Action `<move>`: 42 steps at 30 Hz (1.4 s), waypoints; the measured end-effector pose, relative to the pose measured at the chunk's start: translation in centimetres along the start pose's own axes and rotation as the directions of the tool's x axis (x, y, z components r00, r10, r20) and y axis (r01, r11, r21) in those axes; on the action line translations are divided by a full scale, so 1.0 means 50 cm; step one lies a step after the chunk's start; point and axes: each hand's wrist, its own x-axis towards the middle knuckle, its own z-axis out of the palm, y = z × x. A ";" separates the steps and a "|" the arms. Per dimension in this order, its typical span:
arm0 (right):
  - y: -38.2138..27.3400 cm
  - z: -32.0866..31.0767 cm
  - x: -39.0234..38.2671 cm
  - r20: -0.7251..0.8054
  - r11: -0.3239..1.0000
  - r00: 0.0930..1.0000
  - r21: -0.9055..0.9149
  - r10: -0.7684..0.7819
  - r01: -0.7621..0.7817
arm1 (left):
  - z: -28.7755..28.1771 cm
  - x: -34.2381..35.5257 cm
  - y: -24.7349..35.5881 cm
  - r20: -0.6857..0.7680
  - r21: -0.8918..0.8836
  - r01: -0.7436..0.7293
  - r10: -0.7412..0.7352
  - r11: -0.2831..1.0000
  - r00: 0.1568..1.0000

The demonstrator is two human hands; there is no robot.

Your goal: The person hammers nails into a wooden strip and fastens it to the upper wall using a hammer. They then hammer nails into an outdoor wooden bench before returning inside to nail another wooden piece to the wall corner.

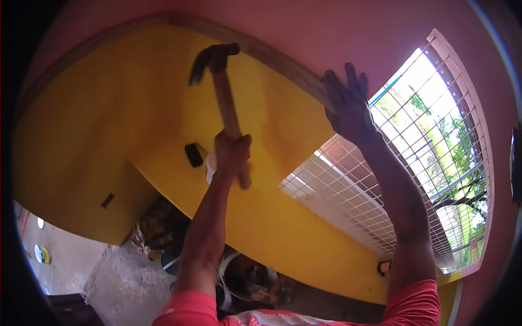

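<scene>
My left hand [232,154] is wrapped around the wooden handle of a claw hammer [224,92], held upright in front of the yellow wall. Its dark metal head is at the top, apart from any surface. Higher up on the right, my right hand [350,108] lies against a long narrow wooden strip [283,64], fingers stretched out and spread. This strip follows the line where the yellow wall [163,81] meets the pink surface [304,27]. Whether a nail sits under the right hand cannot be seen.
A window with a wire grid [435,119] is beside my right arm. Behind my left hand, a small black object [193,155] is on the yellow surface. Below are a bucket [236,274], assorted clutter [157,225] and a concrete floor [122,280] with a small tub [42,254].
</scene>
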 end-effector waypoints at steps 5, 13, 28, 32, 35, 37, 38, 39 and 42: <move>-0.033 -0.013 0.037 -0.013 0.998 1.000 0.054 -0.023 0.024 | -0.066 0.022 -0.056 -0.122 0.001 -0.160 0.159 0.987 0.980; -0.053 -0.068 0.041 -0.007 0.998 1.000 -0.054 -0.011 0.011 | -0.218 -0.233 -0.093 0.248 0.794 -0.468 0.497 0.388 0.831; -0.059 -0.002 0.016 0.131 0.909 0.976 -0.403 0.172 -0.106 | -0.929 -1.237 -0.336 -0.535 0.674 0.737 -0.713 -0.036 0.454; -0.122 -0.059 0.066 0.295 0.855 0.905 -0.503 0.306 -0.125 | -1.034 -1.103 -0.368 -0.466 0.737 0.647 -0.840 -0.195 0.278; -0.182 -0.110 0.081 0.441 0.780 0.754 -0.609 0.486 -0.147 | -1.069 -0.980 -0.322 -0.391 0.772 0.617 -0.879 -0.153 0.271; -0.254 -0.126 0.075 0.324 0.780 0.764 -0.521 0.557 -0.347 | -1.110 -0.977 -0.333 -0.354 0.850 0.514 -0.852 -0.121 0.386; -0.302 -0.130 0.052 0.326 0.847 0.807 -0.392 0.492 -0.358 | -1.128 -0.976 -0.321 -0.275 0.915 0.401 -0.804 -0.050 0.527; -0.366 -0.151 0.016 0.315 0.898 0.848 -0.256 0.427 -0.357 | -1.148 -0.984 -0.308 -0.176 0.963 0.269 -0.740 0.007 0.649; -0.598 -0.206 -0.137 0.640 0.834 0.719 0.216 0.271 -0.507 | -1.111 -0.981 -0.196 -0.266 0.827 0.537 -0.723 0.169 0.637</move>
